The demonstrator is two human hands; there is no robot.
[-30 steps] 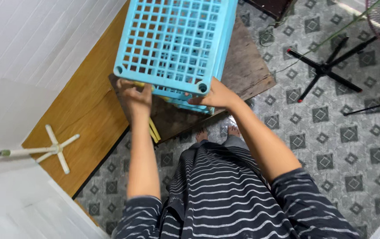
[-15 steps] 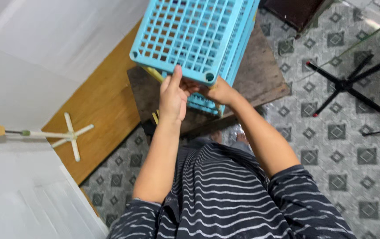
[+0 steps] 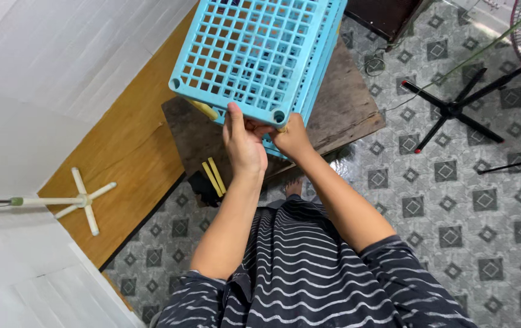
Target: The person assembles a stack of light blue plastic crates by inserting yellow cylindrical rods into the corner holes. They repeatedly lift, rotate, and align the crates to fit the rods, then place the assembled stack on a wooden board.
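Looking down from my head camera, I see a light blue plastic lattice rack, several tiers stacked, standing on a dark wooden worktop near its front edge. My left hand grips the near corner of the top tier, fingers curled over its rim. My right hand is clenched on a yellow post under that corner. Risk, as I judge it: the post could slip from its socket and the tier tilt. The tiers look empty through the lattice. Two loose yellow posts lie below the worktop's front left corner.
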